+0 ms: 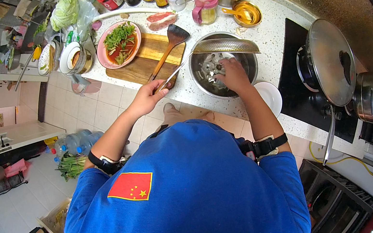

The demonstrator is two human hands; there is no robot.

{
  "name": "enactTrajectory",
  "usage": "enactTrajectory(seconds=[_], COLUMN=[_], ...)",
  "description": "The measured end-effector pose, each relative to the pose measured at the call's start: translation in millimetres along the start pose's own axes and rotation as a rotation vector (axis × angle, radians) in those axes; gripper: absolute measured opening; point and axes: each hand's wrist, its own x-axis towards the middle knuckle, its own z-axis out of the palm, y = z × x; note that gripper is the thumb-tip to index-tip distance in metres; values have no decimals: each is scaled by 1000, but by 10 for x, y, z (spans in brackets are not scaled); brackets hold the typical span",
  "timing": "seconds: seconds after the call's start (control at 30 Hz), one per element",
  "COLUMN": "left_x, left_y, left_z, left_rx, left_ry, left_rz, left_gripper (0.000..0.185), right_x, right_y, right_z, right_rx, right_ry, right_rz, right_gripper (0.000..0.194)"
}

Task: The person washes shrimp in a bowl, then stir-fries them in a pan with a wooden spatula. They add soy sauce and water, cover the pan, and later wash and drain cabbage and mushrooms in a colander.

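My left hand grips the handle of a perforated metal skimmer. The skimmer is tilted on edge over the metal basin, its bowl spanning the basin's far side. Inside the basin, my right hand has its fingers among pale, wet pieces of food; the fingertips are at a small dark piece, and whether they pinch it is unclear. Left of the basin, a wooden spatula lies on the cutting board. A pink-rimmed plate holds chopped greens in brown sauce.
A white plate sits right of the basin. On the black cooktop stands a pan with a glass lid, its handle jutting past the counter edge. Raw meat, a pink-lidded jar and a golden bowl line the back.
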Motion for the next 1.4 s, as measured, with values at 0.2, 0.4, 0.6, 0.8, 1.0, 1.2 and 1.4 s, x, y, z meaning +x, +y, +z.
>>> enactTrajectory(seconds=[0.2,0.4,0.6,0.8,1.0,1.2,1.4], left_x=[27,31,11,25,175,268,439], left_y=[69,89,121,261,417,621,824], left_z=[-23,-17,-39,-24,-22,-53,-130], left_rx=[188,207,238,486,850,1106,1337], left_ry=[5,9,1,81,187,81,39], left_rz=[6,9,6,26,241,188,328], left_gripper=[27,27,28,30,28,26,26], right_x=[140,232,56,-13,56,-90,-201], right_y=[-124,-297,-245,-136,-184,-136,-130], right_z=[1,241,143,2,80,-33,-176], right_rx=[-66,-95,-21,-139,-122,-112,-163], right_ry=[49,-25,-295,59,-141,-256,-131], right_rz=[150,-39,-145,146,245,113,127], right_gripper=[72,60,42,61,66,52,54])
